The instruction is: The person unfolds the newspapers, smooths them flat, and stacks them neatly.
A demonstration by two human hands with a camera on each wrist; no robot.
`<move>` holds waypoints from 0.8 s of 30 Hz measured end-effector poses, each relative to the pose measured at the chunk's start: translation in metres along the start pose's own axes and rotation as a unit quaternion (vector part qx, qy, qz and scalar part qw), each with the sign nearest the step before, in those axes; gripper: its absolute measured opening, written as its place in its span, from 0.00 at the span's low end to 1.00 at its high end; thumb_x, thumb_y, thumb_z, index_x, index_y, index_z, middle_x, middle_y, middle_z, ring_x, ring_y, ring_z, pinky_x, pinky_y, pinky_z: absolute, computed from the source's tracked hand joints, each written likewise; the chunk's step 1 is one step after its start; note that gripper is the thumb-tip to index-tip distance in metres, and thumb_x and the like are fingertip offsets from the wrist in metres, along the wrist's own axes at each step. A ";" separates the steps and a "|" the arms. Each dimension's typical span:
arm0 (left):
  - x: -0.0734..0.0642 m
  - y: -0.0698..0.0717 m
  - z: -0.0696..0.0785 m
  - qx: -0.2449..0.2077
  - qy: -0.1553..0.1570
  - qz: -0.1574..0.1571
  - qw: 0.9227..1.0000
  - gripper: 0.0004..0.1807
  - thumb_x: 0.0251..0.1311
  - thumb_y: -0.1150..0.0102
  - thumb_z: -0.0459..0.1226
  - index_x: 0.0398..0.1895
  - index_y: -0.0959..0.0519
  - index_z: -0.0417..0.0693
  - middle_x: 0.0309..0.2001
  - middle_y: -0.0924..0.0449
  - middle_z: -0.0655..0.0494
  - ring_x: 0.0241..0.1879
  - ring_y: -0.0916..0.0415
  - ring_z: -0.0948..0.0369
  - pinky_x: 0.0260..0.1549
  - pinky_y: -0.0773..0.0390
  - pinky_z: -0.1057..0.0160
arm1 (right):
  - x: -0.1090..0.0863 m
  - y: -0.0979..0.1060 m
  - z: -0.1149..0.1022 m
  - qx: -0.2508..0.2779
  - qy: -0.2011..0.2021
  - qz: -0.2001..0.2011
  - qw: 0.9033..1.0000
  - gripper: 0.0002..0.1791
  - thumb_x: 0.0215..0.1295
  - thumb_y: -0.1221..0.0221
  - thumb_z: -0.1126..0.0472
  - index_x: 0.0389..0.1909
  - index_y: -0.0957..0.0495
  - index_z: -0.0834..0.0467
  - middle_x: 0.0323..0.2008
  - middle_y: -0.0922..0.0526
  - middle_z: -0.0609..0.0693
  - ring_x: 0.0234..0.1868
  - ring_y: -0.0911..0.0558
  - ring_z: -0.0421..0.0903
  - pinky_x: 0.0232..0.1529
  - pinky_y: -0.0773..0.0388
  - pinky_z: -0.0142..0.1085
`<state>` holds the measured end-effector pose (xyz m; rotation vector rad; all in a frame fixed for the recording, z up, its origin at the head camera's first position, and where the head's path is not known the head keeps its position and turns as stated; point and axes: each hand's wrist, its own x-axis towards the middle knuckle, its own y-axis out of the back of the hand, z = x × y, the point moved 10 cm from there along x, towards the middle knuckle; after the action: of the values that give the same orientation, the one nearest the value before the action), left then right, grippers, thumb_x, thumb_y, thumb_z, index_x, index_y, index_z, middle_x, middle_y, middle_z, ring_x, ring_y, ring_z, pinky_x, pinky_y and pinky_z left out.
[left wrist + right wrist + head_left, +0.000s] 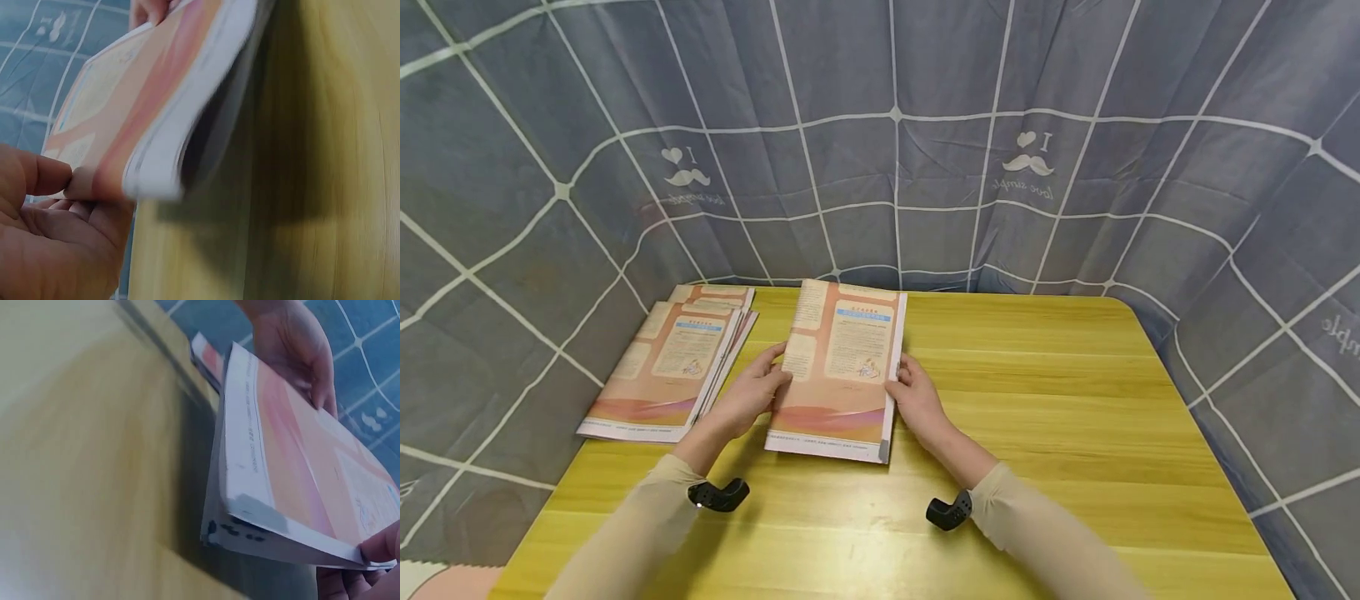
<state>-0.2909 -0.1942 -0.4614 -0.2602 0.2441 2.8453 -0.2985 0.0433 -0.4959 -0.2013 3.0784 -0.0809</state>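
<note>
A folded newspaper [835, 392] with an orange and pink printed page is held between both hands over the middle of the table. My left hand [751, 392] grips its left edge, thumb on top and fingers beneath. The right hand [919, 402] pinches the opposite edge the same way. In the left wrist view the newspaper [144, 94] is raised off the wood, its fold showing a dark gap. From the right wrist view, the newspaper's [300, 450] layers part slightly at the near corner, with dark print on the inner sheet.
A stack of similar folded newspapers [655, 367] lies at the table's left side. The yellow wooden table [1060, 433] has a rounded far right corner. A grey-blue curtain [940, 167] with white grid lines surrounds it at the back and sides.
</note>
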 end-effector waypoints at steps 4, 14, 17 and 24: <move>0.011 -0.026 0.000 0.011 -0.005 -0.025 1.000 0.36 0.79 0.58 0.34 0.84 0.57 0.49 0.41 0.25 0.45 0.35 0.23 0.57 0.33 0.20 0.58 | -0.001 0.030 -0.009 -0.056 0.006 0.019 0.998 0.31 0.73 0.49 0.72 0.76 0.39 0.62 0.56 0.19 0.65 0.49 0.17 0.53 0.46 0.19 0.40; 0.036 -0.082 0.007 0.022 -0.014 -0.049 0.998 0.36 0.79 0.56 0.34 0.84 0.57 0.51 0.53 0.18 0.40 0.38 0.14 0.51 0.33 0.15 0.52 | 0.001 0.096 -0.010 -0.124 -0.021 0.044 0.991 0.32 0.73 0.48 0.70 0.77 0.39 0.61 0.53 0.20 0.63 0.49 0.21 0.52 0.48 0.23 0.36; 0.044 -0.096 0.008 0.028 -0.014 -0.046 0.998 0.37 0.78 0.55 0.34 0.84 0.56 0.52 0.51 0.18 0.41 0.37 0.14 0.50 0.31 0.14 0.51 | -0.001 0.110 -0.009 -0.115 -0.031 0.043 0.992 0.32 0.74 0.50 0.70 0.78 0.42 0.62 0.55 0.21 0.65 0.51 0.21 0.53 0.48 0.22 0.36; 0.060 -0.123 0.009 0.060 -0.023 -0.036 0.997 0.39 0.76 0.52 0.34 0.84 0.55 0.52 0.42 0.18 0.44 0.30 0.17 0.53 0.25 0.15 0.52 | -0.005 0.141 -0.008 -0.135 -0.042 0.040 0.989 0.33 0.76 0.52 0.70 0.80 0.47 0.63 0.59 0.23 0.67 0.54 0.21 0.54 0.48 0.23 0.34</move>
<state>-0.3144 -0.0603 -0.4818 -0.1736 0.3877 2.7493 -0.3122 0.1836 -0.4952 -0.0904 2.9985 0.3411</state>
